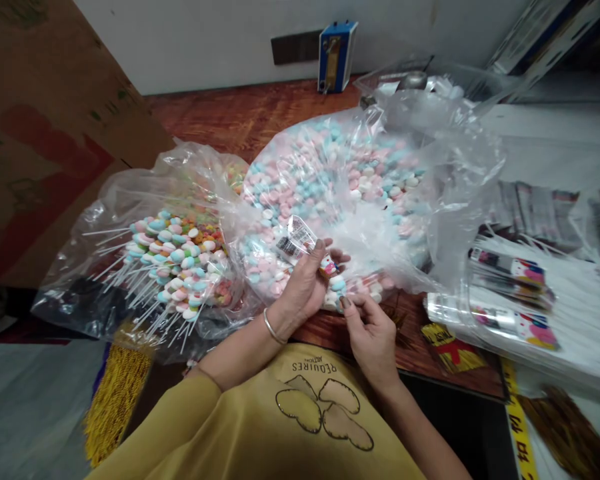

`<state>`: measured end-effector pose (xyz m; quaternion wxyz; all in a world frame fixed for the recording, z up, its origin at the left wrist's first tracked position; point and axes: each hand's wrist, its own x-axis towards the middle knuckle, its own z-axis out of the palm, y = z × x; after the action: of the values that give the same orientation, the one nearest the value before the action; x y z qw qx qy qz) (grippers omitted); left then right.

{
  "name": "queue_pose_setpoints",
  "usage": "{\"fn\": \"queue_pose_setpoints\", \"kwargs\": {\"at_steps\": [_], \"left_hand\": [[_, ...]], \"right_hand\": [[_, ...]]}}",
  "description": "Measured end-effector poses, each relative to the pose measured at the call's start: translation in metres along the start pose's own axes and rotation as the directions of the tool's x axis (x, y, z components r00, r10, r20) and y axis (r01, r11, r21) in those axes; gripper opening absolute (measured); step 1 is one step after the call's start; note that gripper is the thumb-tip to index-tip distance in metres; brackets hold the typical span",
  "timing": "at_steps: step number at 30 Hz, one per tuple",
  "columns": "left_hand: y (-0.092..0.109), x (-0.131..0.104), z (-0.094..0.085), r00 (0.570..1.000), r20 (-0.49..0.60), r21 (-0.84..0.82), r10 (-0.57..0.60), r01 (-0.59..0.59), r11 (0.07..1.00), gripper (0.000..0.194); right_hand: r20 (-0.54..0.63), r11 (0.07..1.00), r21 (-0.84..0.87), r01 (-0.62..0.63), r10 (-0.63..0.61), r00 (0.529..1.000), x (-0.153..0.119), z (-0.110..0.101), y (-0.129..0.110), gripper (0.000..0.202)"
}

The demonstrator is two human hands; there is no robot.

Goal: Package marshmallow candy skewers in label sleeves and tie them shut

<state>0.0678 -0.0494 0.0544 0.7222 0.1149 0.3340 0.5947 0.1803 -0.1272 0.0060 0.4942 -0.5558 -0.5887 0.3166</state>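
My left hand [304, 288] is closed on a small clear printed wrapper [299, 241], which has a colourful cartoon picture by the fingers. Just to its right, my right hand [373, 333] is in a pinch at the near edge of the candies. Whatever lies between those fingertips is too small to make out. Behind both hands lies a big clear plastic bag [445, 167] full of pink, blue and white candies [305, 167]. On the left, a bunch of candy sticks [180, 260], with white sticks pointing left and down, rests on another clear bag [95, 220].
Printed wrappers [515, 327] and a bundle of white sticks [575, 300] lie at the right. Near them are gold twist ties [453, 347]. A blue box-shaped device [337, 57] stands at the wall. A cardboard box [55, 133] rises on the left.
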Motion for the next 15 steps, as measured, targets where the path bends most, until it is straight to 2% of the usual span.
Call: {"fn": "queue_pose_setpoints", "kwargs": {"at_steps": [3, 6, 8, 9, 10, 11, 12, 13, 15], "left_hand": [[0.009, 0.009, -0.001, 0.998, 0.003, -0.029, 0.065, -0.065, 0.997, 0.035], [0.01, 0.012, -0.001, 0.997, -0.001, -0.049, 0.078, -0.078, 0.996, 0.029], [0.007, 0.011, -0.001, 0.996, 0.018, -0.048, 0.085, -0.084, 0.995, 0.031], [0.007, 0.01, -0.001, 0.996, 0.039, -0.046, 0.086, -0.084, 0.995, 0.033], [0.006, 0.009, -0.001, 0.994, 0.067, -0.045, 0.086, -0.083, 0.996, 0.035], [0.006, 0.007, -0.001, 0.992, 0.098, -0.045, 0.082, -0.078, 0.996, 0.038], [0.006, 0.006, -0.001, 0.988, 0.133, -0.044, 0.073, -0.068, 0.997, 0.04], [0.005, 0.005, -0.001, 0.984, 0.166, -0.044, 0.059, -0.053, 0.998, 0.042], [0.003, 0.002, -0.002, 0.974, 0.227, -0.042, 0.017, -0.008, 0.999, 0.046]], "right_hand": [[-0.05, 0.984, -0.149, 0.094, -0.102, 0.993, 0.0, -0.001, 0.004, 0.013], [-0.049, 0.885, -0.385, 0.262, -0.302, 0.952, 0.001, -0.003, 0.007, 0.014], [-0.006, 0.884, -0.372, 0.284, -0.308, 0.951, 0.0, -0.004, 0.005, 0.014], [0.012, 0.932, -0.28, 0.23, -0.236, 0.972, -0.001, -0.005, 0.004, 0.015], [0.044, 0.984, -0.133, 0.121, -0.116, 0.992, -0.002, -0.005, 0.001, 0.018], [0.106, 0.998, 0.05, -0.038, 0.033, 0.994, -0.003, -0.006, -0.001, 0.022], [0.197, 0.947, 0.235, -0.221, 0.176, 0.965, -0.004, -0.007, -0.005, 0.025], [0.304, 0.835, 0.386, -0.392, 0.286, 0.909, -0.004, -0.007, -0.008, 0.028], [0.487, 0.561, 0.56, -0.609, 0.372, 0.79, -0.002, -0.006, -0.014, 0.029]]}}
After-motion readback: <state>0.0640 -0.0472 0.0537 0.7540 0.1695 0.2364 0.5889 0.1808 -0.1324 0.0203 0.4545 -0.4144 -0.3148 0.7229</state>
